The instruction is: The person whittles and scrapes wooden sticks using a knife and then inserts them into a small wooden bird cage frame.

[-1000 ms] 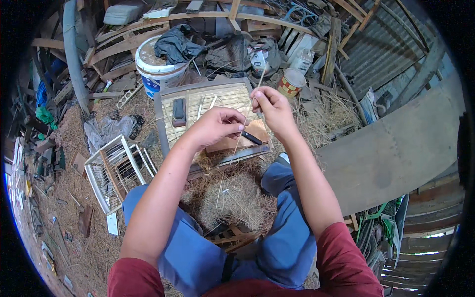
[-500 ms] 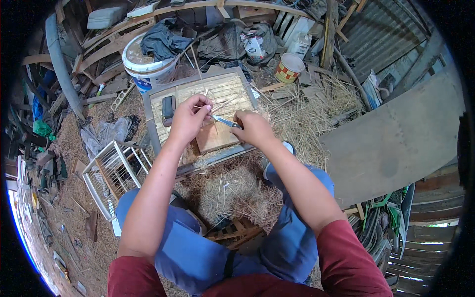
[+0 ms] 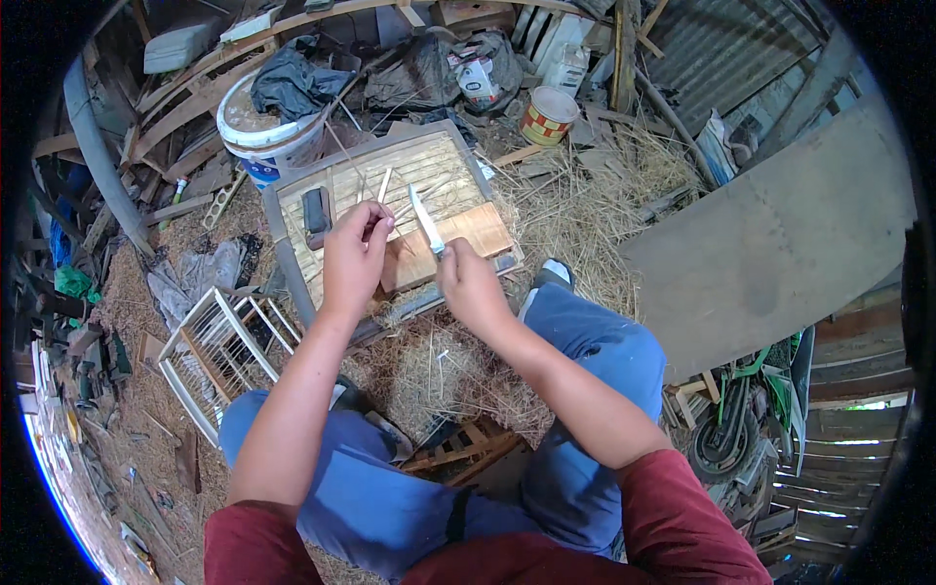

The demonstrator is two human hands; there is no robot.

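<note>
Right hand (image 3: 468, 283): grip clamped on knife (image 3: 426, 222), blade over wooden block (image 3: 480, 230) toward near edge of counter (image 3: 286, 255). Left hand (image 3: 357, 252) pinches thin strip (image 3: 347, 156), fingertips apart from blade. White bucket (image 3: 278, 134) carries blue label (image 3: 263, 174) (too small to read).

Both forearms come up from the lower edge and lean inward. The left forearm (image 3: 310, 390) rises steeply, its wrist nearly straight, and the left hand (image 3: 353, 252) hangs over the near left part of the counter (image 3: 289, 263), thumb and forefinger pinched together toward the right. The right forearm (image 3: 575, 400) slants up and leftward, elbow bent out to the side; the right hand (image 3: 470, 283), fingers curled into a firm grip, stands above the counter's near edge, close to its right corner.
</note>
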